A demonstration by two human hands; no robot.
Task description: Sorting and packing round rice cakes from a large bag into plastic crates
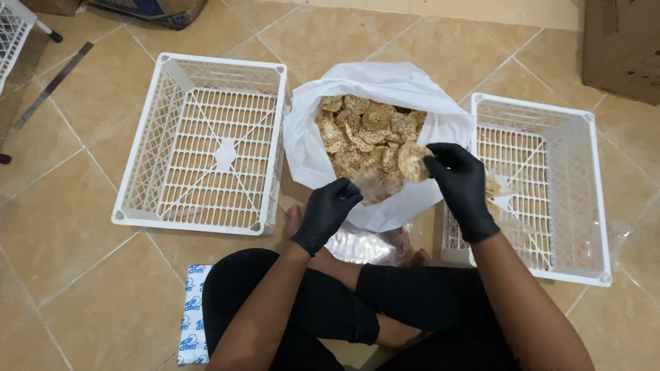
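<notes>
I sit cross-legged on a tiled floor in front of a large white plastic bag (385, 82) full of round brown crackers (364, 130). My right hand (462, 189), in a black glove, pinches one round cracker (413, 162) at the bag's right edge. My left hand (328, 211), also gloved in black, grips a small clear plastic pouch (371, 185) at the bag's near rim. A few filled clear pouches (368, 246) lie by my feet.
An empty white plastic crate (206, 141) stands left of the bag. A second white crate (543, 185) on the right holds a clear packet. A blue-and-white printed packet (194, 312) lies by my left knee. A cardboard box (622, 41) sits at the far right.
</notes>
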